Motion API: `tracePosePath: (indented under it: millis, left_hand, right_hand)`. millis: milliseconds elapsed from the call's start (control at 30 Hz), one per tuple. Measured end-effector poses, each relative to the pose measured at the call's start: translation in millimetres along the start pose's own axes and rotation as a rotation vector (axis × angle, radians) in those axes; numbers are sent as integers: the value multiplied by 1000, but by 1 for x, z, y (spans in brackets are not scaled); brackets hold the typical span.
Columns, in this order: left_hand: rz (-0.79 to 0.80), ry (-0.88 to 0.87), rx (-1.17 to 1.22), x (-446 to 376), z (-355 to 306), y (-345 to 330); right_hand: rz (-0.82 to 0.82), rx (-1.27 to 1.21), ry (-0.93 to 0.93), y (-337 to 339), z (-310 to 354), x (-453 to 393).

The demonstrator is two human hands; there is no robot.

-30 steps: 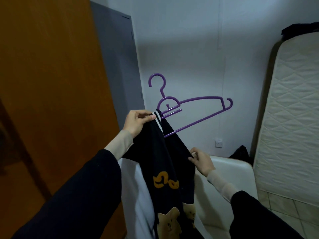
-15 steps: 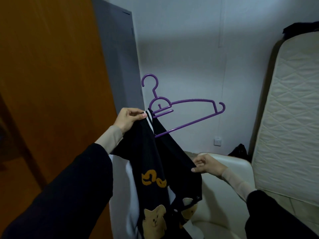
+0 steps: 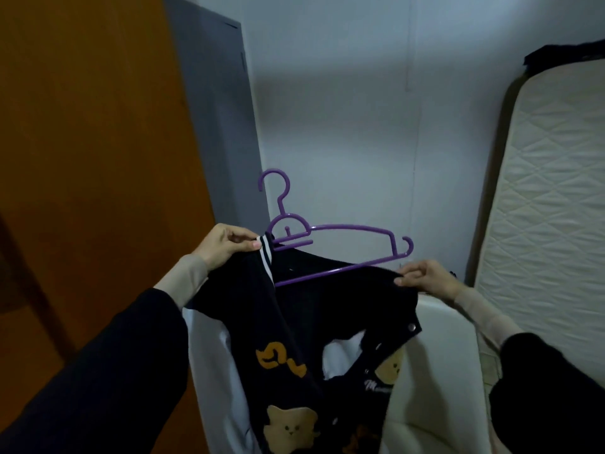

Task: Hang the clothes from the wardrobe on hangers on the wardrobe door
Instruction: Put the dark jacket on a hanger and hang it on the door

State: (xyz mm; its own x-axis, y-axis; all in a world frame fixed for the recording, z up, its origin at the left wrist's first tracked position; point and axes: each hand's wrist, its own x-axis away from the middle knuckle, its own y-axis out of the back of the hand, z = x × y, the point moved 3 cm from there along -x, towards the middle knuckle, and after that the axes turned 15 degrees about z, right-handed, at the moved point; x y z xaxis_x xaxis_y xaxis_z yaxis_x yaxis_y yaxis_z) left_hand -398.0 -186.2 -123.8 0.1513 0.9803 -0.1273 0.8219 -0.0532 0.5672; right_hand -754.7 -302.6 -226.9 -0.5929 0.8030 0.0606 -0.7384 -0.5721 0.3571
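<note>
Head | left hand (image 3: 226, 245), right hand (image 3: 425, 280) pinch jacket (image 3: 294, 316) | hanger (image 3: 327, 244) half inside

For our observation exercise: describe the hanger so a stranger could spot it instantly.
Start at the orange-brown wardrobe door on the left, then look right to the black jacket held up mid-frame. The hanger rises from its collar: thin purple plastic, the only purple thing there.

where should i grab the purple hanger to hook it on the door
Grip the neck just below the hook of the purple hanger, coming from the left. The hook stands upright and bare, while the black jacket covers the left arm and the bare right arm would tip it.
</note>
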Motion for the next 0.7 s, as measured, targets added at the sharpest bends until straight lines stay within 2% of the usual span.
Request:
tracePosePath:
  millis: [233,400,500,700]
  left_hand:
    - [154,51,-100,-4,6,-13]
    - [191,80,-203,-13,0,-26]
    - [100,104,-268,-20,-3,-30]
    - [-157,67,-288,-31,-14,-54]
  right_hand:
    - [-160,102,15,41,33,2]
    - [-357,400,96,41,60,11]
    - [-479,603,176,38,75,16]
    - [-601,542,277,22,93,21]
